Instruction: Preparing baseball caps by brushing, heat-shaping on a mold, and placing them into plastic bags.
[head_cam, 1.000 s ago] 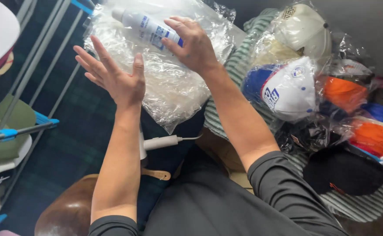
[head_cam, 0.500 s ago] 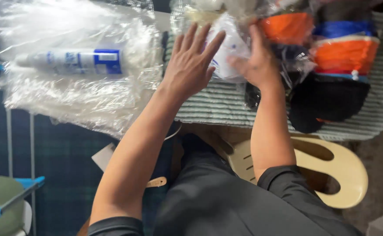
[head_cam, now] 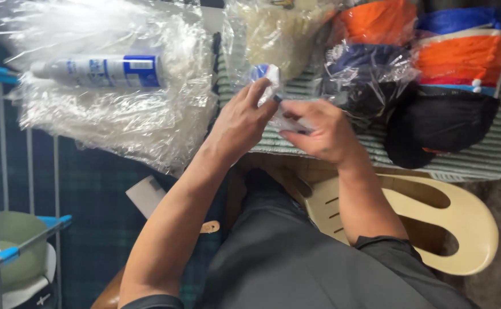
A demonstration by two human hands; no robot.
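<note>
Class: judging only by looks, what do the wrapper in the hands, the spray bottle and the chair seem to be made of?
Wrapper: thin clear plastic film, glossy; it crinkles and glints.
Spray bottle: probably plastic or coated metal; smooth white with a blue label.
Chair: moulded plastic, cream, semi-matte; one piece with cut-out slots.

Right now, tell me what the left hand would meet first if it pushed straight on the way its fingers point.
Probably the cream cap in clear wrap, just beyond the left hand; depth is unclear.

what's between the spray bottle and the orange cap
In the head view, a bagged cream cap lies between the spray bottle and the orange cap.
</note>
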